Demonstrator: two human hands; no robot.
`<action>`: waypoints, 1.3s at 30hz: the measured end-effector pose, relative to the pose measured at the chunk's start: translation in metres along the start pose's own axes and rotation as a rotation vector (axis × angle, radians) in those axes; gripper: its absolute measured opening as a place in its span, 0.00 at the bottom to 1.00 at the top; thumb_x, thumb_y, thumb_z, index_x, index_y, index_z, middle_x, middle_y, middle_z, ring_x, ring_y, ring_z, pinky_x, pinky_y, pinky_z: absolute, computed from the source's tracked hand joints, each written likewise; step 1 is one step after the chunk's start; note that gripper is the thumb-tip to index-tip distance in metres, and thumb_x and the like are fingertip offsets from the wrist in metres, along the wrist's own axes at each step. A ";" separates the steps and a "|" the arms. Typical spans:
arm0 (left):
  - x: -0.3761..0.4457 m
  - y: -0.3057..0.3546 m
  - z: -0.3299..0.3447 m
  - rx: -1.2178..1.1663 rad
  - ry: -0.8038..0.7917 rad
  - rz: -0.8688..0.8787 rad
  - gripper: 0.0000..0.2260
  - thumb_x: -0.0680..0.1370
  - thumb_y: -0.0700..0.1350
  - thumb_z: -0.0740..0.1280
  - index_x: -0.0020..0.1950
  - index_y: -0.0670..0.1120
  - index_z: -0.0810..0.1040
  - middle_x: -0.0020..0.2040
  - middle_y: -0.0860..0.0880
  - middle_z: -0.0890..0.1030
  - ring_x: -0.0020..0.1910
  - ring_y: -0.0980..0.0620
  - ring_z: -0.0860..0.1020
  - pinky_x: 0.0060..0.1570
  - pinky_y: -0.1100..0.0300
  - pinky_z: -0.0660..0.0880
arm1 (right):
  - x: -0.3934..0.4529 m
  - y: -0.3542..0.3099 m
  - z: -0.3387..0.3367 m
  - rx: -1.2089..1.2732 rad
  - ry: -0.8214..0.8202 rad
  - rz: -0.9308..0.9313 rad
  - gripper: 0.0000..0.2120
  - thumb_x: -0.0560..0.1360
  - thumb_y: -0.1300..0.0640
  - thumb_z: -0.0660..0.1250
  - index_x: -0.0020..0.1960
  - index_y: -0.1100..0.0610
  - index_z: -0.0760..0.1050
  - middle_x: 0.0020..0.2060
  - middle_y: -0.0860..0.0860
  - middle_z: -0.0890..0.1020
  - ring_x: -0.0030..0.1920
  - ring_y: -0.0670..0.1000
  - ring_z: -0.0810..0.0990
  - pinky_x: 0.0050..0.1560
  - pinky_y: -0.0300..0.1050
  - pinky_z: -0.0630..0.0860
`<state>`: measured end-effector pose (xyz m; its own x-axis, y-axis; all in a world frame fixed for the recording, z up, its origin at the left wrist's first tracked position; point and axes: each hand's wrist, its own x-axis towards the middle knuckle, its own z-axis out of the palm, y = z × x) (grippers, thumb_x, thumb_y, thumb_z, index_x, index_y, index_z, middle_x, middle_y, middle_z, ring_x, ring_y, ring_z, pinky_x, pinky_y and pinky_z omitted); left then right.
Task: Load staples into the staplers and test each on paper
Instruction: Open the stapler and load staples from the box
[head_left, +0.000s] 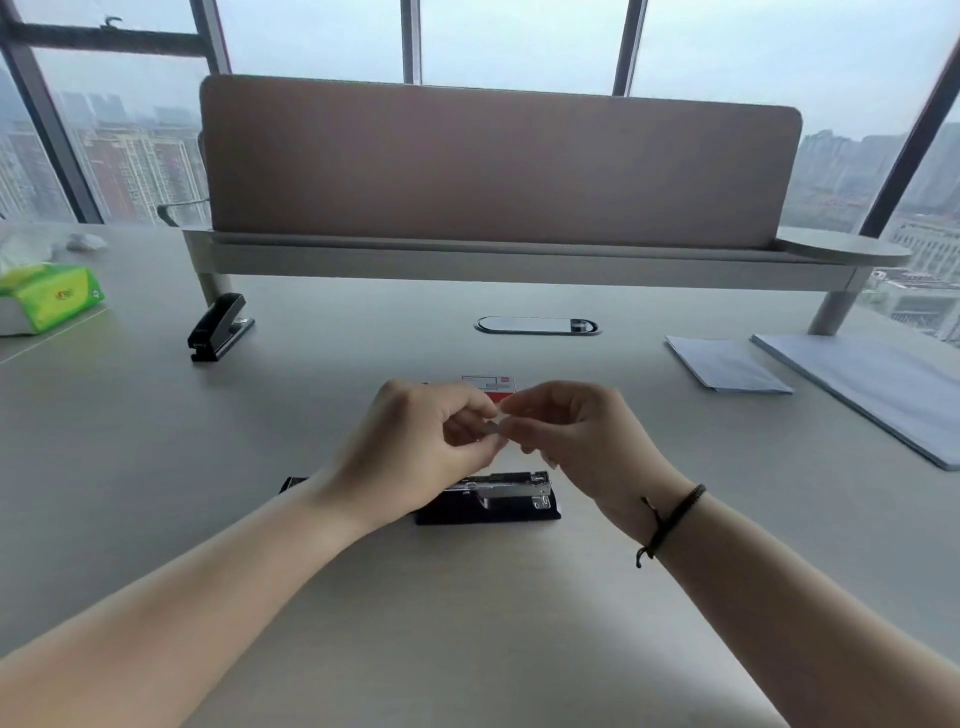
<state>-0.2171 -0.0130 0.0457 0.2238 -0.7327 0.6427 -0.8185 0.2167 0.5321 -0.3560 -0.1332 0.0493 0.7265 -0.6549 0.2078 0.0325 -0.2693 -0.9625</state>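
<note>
A black stapler (498, 496) lies flat on the desk in front of me with its lid swung open and its metal staple channel showing. Just above it my left hand (415, 447) and my right hand (582, 441) meet, and both pinch a small grey strip of staples (492, 427) between their fingertips. Behind my hands a red and white staple box (491, 385) sits on the desk, mostly hidden. A second black stapler (219, 327) stands at the back left with its lid down. Two stacks of paper (727, 364) lie at the right.
A green tissue pack (49, 296) sits at the far left. A brown divider panel on a raised shelf (498, 254) spans the back of the desk, with an oval cable port (537, 326) in front of it.
</note>
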 end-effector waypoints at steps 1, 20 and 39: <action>-0.002 0.001 -0.001 0.008 0.008 0.018 0.05 0.70 0.43 0.78 0.45 0.45 0.86 0.36 0.54 0.86 0.34 0.59 0.84 0.39 0.59 0.82 | -0.001 -0.001 0.000 0.014 -0.003 0.003 0.06 0.69 0.64 0.76 0.45 0.63 0.83 0.34 0.55 0.84 0.30 0.47 0.75 0.29 0.33 0.69; -0.010 -0.003 0.002 0.019 -0.075 -0.029 0.07 0.72 0.50 0.76 0.42 0.47 0.87 0.31 0.54 0.83 0.27 0.60 0.77 0.30 0.62 0.74 | -0.006 0.000 -0.011 -0.387 -0.173 -0.167 0.08 0.69 0.63 0.73 0.44 0.51 0.83 0.38 0.46 0.86 0.34 0.43 0.79 0.37 0.38 0.76; 0.006 0.008 0.003 -0.517 -0.041 -0.534 0.07 0.71 0.41 0.76 0.46 0.40 0.87 0.39 0.40 0.87 0.36 0.47 0.85 0.42 0.56 0.83 | -0.009 -0.002 -0.010 -0.706 0.041 -0.660 0.06 0.70 0.58 0.76 0.47 0.55 0.83 0.37 0.48 0.83 0.34 0.44 0.78 0.38 0.41 0.77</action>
<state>-0.2244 -0.0179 0.0524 0.4932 -0.8447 0.2078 -0.2481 0.0923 0.9643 -0.3692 -0.1334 0.0512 0.6847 -0.2400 0.6881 -0.0036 -0.9453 -0.3261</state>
